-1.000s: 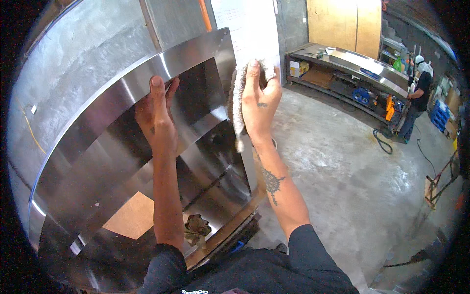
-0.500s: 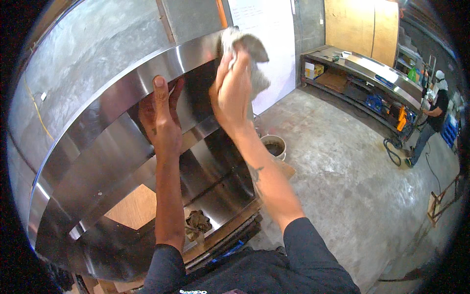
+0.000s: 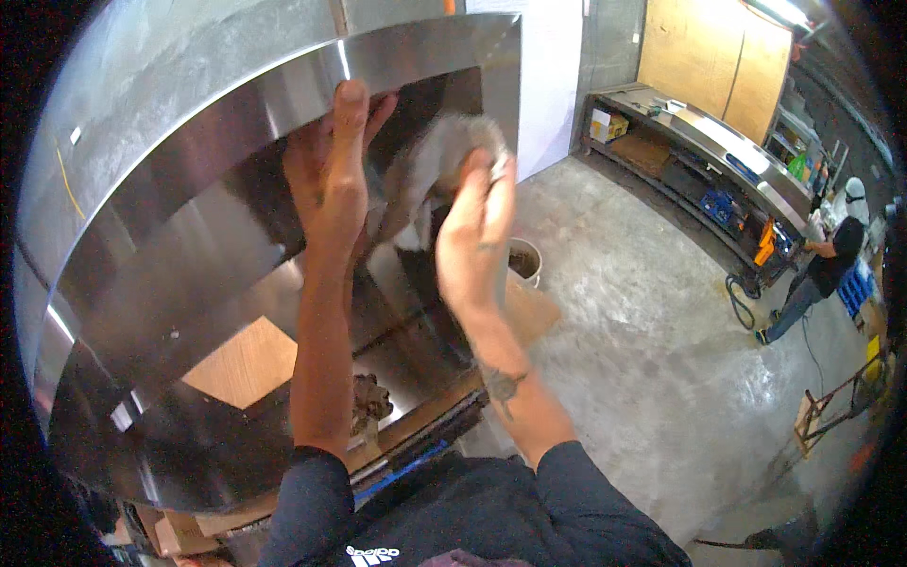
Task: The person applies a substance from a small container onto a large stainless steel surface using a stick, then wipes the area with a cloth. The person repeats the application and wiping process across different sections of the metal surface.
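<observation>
A large curved stainless steel housing point(image 3: 416, 42) with an open inside fills the left side of the view. My left hand point(image 3: 331, 180) grips the inner edge of its upper rim, thumb up against the metal and the other fingers partly hidden in shadow. In my right hand point(image 3: 477, 227) is a pale grey rag point(image 3: 449, 142), blurred by motion, in front of the housing's right inner part. A second, dark crumpled rag point(image 3: 370, 402) lies on the housing's lower steel near my left forearm. A pale wooden area point(image 3: 246, 364) shows through an opening in the steel.
A bucket point(image 3: 522, 262) stands on the concrete floor point(image 3: 633, 293) just beyond my right hand. Along the far wall runs a workbench point(image 3: 652, 175) with a long steel piece point(image 3: 723, 137) on top. Another person point(image 3: 831, 260) works at its right end, near a hose point(image 3: 742, 300).
My right hand has brought the rag down from the housing's upper right rim toward its inside. My left hand still holds the rim. The view has shifted, and the co-worker leans more toward the bench.
</observation>
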The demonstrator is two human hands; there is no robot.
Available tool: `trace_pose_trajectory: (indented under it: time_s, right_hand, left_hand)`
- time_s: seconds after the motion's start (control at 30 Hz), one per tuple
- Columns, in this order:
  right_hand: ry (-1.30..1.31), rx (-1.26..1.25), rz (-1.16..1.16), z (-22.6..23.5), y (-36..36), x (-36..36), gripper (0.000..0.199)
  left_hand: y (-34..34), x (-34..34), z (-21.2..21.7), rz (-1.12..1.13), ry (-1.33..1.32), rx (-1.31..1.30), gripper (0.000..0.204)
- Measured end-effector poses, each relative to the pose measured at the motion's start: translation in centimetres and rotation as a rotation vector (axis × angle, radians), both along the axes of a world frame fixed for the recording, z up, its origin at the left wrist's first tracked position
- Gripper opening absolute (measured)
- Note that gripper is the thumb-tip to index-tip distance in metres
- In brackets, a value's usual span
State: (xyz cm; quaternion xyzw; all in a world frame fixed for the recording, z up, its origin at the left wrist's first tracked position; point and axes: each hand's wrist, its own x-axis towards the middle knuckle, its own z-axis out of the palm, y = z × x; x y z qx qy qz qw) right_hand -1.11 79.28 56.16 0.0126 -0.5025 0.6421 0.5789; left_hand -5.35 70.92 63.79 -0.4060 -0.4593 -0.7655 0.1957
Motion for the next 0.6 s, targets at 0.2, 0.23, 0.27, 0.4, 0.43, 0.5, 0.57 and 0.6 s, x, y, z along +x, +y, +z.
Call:
trace_pose_trajectory:
  time_s: [0.2, 0.23, 0.27, 0.4, 0.43, 0.5, 0.57, 0.6]
  right_hand:
    - [0.192, -0.221, 0.304, 3.5, 1.4, 0.3, 0.031]
    - [0.199, -0.228, 0.32, 4.0, 1.5, 0.4, 0.025]
    - [0.244, -0.261, 0.343, 4.3, 1.3, 0.1, 0.024]
    - [0.291, -0.323, 0.315, 4.8, 0.1, -1.1, 0.02]
    - [0.26, -0.257, 0.272, 4.7, 0.1, -1.3, 0.02]
    - [0.206, -0.151, 0.223, 4.5, 0.5, -1.4, 0.02]
    - [0.223, -0.137, 0.209, 4.5, 0.7, -1.4, 0.018]
    - [0.231, -0.132, 0.207, 4.6, 0.8, -1.5, 0.017]
  left_hand:
    - [0.1, -0.7, -0.3, 0.019, -0.013, -0.013, 0.045]
    - [0.1, -0.6, -0.3, 0.028, -0.015, -0.014, 0.045]
    - [0.0, -0.5, -0.3, 0.036, -0.013, -0.014, 0.046]
    - [0.2, -0.4, -0.3, 0.061, 0.023, -0.032, 0.047]
    - [0.3, -0.6, -0.4, 0.047, 0.033, -0.015, 0.047]
    - [0.6, -1.0, -0.6, 0.015, 0.052, 0.017, 0.047]
    - [0.6, -1.2, -0.5, 0.005, 0.039, 0.003, 0.046]
    - [0.5, -1.3, -0.4, 0.005, 0.033, -0.005, 0.046]
